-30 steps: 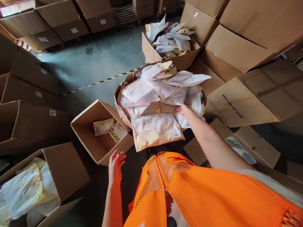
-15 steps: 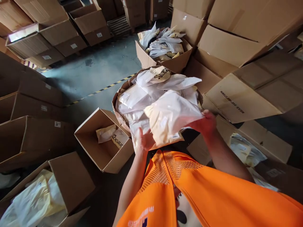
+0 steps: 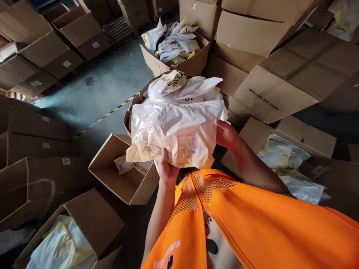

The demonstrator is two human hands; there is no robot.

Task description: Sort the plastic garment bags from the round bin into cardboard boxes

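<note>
Between my hands is a plastic mailer bag (image 3: 171, 130), clear-white at the top and cream below, with a small barcode label on its lower right. My left hand (image 3: 167, 168) grips its bottom edge, thumb on top. At its right edge, my right hand (image 3: 226, 133) is closed on it, the fingers behind hidden. The bag lies spread out over a round-edged carton (image 3: 129, 114) heaped with similar bags (image 3: 196, 87). Below left of it, a smaller open box (image 3: 112, 175) holds a bag with black lettering (image 3: 140, 169).
Beyond the heap stands a carton (image 3: 153, 61) full of white bags. Large cartons (image 3: 276, 91) crowd the right side, with loose bags (image 3: 283, 153) below them. Another open box (image 3: 95, 220) with bags is at lower left. Yellow-black tape (image 3: 112, 111) crosses the floor.
The bag has been turned and spread flat, so its label now faces up at lower right. My right hand has moved left along with it. The whole view has shifted slightly.
</note>
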